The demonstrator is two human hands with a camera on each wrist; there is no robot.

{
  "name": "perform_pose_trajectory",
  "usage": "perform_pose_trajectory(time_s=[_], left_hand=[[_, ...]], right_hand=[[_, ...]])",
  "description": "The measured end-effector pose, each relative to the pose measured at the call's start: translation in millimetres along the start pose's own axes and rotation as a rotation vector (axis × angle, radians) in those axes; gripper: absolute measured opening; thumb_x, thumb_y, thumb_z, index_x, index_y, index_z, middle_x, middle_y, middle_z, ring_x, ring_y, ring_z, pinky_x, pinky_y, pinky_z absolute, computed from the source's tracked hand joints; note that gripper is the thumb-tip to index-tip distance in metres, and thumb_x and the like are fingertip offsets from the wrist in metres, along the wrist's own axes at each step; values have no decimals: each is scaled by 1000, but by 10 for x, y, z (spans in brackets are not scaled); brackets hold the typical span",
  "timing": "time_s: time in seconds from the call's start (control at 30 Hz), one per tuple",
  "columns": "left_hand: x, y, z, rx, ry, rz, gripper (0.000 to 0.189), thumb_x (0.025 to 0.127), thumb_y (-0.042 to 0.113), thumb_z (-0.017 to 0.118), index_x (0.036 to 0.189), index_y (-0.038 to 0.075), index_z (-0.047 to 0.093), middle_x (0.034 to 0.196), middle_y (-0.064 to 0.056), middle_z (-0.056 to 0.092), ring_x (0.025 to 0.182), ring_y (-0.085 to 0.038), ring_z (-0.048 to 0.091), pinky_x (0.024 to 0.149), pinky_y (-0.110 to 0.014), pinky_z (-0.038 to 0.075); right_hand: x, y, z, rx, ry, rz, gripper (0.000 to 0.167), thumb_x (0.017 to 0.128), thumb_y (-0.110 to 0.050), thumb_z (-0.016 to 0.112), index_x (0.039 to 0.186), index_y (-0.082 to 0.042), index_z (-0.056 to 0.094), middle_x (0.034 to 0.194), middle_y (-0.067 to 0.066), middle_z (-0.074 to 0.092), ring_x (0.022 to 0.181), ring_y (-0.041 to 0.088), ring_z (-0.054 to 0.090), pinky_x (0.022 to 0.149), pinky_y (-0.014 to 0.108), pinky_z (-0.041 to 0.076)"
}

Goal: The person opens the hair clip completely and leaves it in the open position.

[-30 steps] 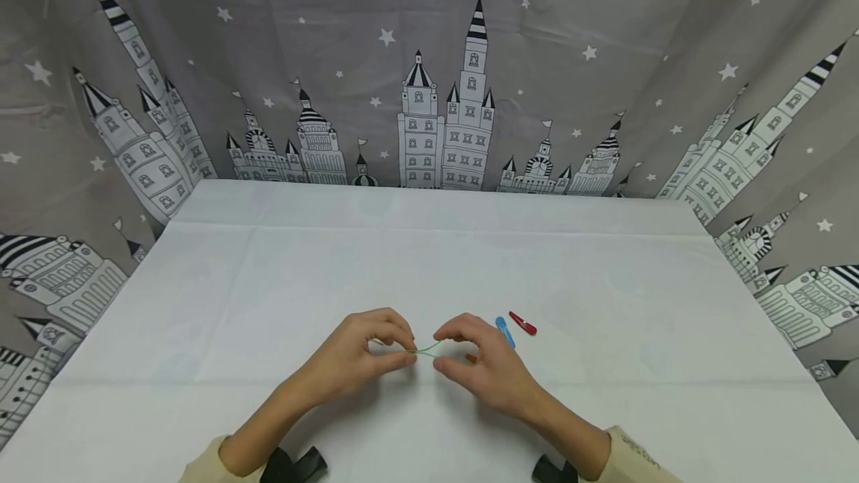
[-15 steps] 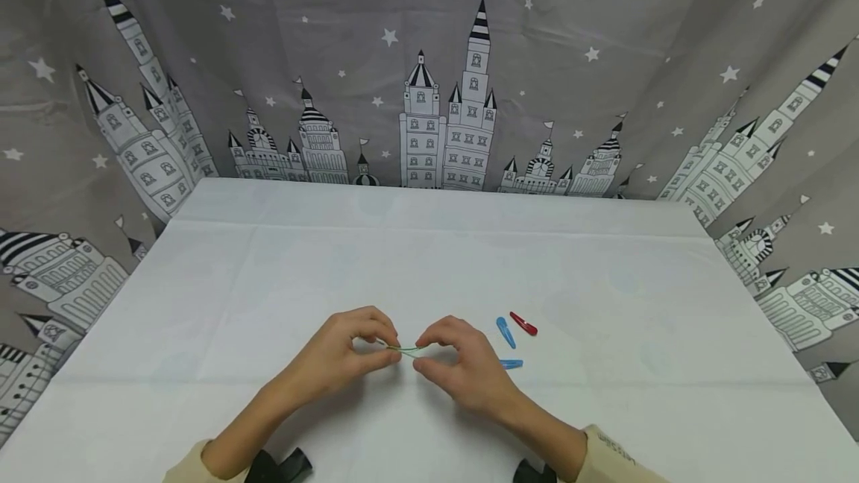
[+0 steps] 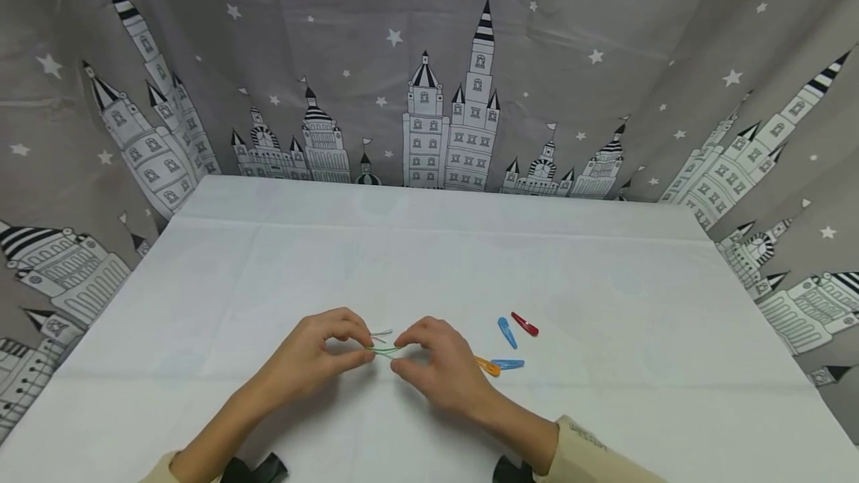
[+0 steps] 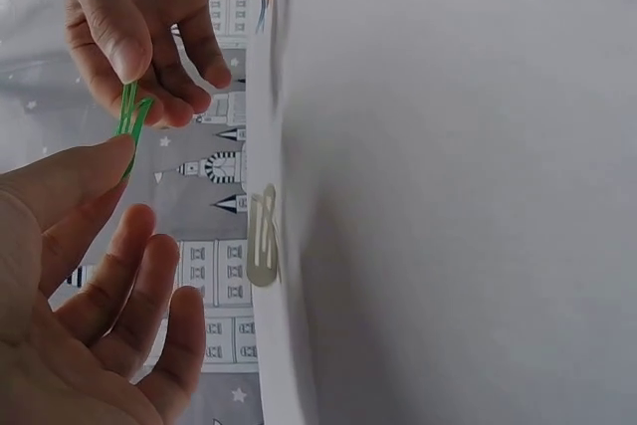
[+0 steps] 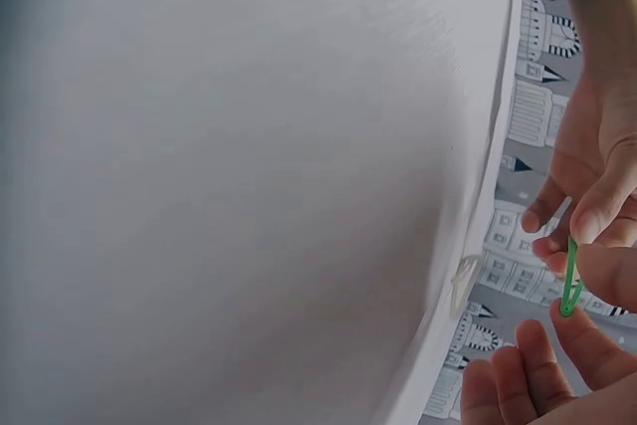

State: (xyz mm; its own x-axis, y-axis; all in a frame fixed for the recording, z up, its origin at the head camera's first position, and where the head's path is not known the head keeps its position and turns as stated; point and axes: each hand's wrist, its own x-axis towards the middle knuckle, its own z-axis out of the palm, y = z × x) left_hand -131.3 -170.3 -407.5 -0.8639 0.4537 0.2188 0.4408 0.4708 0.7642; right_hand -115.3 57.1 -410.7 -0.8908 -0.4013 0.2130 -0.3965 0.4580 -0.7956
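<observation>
A green snap hair clip [image 3: 385, 351] is held between the two hands just above the table, its arms spread apart. My left hand [image 3: 309, 352] pinches one end between thumb and index finger, as the left wrist view also shows on the clip [image 4: 134, 131]. At the other end, the thumb and index fingertips of my right hand [image 3: 443, 367] hold the clip's parted arms. The right wrist view shows the clip [image 5: 570, 281] running from fingertips to fingertips. A pale hair clip [image 4: 262, 241] lies on the table just beyond the left fingertips.
To the right of my right hand lie a red hair clip [image 3: 525, 323], a blue one [image 3: 505, 333], a second blue clip [image 3: 511, 364] and an orange clip [image 3: 488, 367]. A white cloth [image 3: 604, 267] covers the table. Behind hangs a grey curtain [image 3: 322, 13] with printed castles.
Both hands have shifted left together with the green hair clip between them. The pale clip, the orange clip and the second blue clip have come into sight from behind the hands.
</observation>
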Motion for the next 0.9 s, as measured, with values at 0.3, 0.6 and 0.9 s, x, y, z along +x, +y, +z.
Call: perform_pose_trajectory(time_s=[0.3,0.6,0.9], left_hand=[[-76,-95,-70,4,-24,-52,12,84,19,80,86,27,72,98,13,65,93,-12,60,83,-46,48],[-61,-162,-101,33,-76,-46,11,83,20,80,84,26,72,96,14,64,92,-11,59,82,-36,46],[-9,-216,-85,107,-108,-64,12,83,17,81,84,25,73,94,16,64,92,-11,60,80,-34,46]], right_hand=[[90,-40,138,-68,-8,3,13,83,-12,75,95,-7,75,96,-2,63,92,17,57,79,29,45],[111,7,222,-82,-36,80,14,83,-13,75,97,-8,75,96,-3,58,91,15,52,77,27,42],[111,50,267,-79,-12,87,15,82,-11,75,97,-5,75,94,-1,59,90,15,52,78,28,43]])
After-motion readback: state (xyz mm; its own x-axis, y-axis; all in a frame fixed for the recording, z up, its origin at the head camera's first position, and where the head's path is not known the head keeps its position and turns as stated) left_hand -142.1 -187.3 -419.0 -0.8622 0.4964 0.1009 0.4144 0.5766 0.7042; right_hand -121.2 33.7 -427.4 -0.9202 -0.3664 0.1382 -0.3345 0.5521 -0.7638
